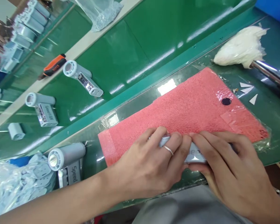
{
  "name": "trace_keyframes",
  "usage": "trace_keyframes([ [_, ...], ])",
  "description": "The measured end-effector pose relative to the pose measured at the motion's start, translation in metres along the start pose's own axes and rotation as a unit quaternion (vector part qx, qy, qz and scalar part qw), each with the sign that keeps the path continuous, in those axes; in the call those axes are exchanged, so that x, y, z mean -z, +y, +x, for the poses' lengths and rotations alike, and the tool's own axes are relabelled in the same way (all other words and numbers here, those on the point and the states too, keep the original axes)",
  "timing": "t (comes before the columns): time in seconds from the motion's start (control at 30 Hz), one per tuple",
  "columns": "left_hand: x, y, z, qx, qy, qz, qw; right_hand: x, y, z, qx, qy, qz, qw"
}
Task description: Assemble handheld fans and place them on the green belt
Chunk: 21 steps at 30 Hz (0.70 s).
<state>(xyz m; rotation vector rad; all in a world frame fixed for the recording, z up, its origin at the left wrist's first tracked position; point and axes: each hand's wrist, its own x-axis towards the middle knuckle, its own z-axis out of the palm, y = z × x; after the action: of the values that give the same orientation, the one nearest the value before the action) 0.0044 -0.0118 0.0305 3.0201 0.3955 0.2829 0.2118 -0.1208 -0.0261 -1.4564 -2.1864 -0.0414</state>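
A light grey plastic handheld fan (195, 154) with dark lettering lies over the near edge of the red foam mat (177, 107), mostly hidden by my fingers. My left hand (157, 161), with a ring on one finger, is closed over its left part. Closed around its right part, my right hand (233, 168) has the thumb underneath and the fingers on top. The two hands touch, or nearly so, at the middle of the fan. Its ends are covered, so I cannot tell how complete it is.
Grey fans stand at left: one by the wall (82, 77), one marked Speed FAN (46, 113), one nearer (66, 155). A bag of grey parts (25, 180) lies front left. Also visible are an orange-black tool (53, 65), a plastic-wrapped white bundle (241, 46) and white scraps (247, 89).
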Motion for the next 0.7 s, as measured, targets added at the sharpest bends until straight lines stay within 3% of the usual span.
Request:
trace_keyframes([
  [0.37, -0.004, 0.000, 0.002, 0.015, 0.007, -0.026, 1.000, 0.000, -0.003, 0.014, -0.005, 0.033, 0.023, 0.999],
  [0.6, -0.007, -0.002, -0.002, 0.008, 0.018, -0.031, 0.999, 0.008, 0.013, 0.000, 0.005, -0.025, 0.076, 0.997],
  [0.7, -0.007, -0.006, 0.000, 0.019, 0.033, -0.066, 0.997, 0.008, 0.011, -0.001, -0.023, -0.010, 0.080, 0.996],
])
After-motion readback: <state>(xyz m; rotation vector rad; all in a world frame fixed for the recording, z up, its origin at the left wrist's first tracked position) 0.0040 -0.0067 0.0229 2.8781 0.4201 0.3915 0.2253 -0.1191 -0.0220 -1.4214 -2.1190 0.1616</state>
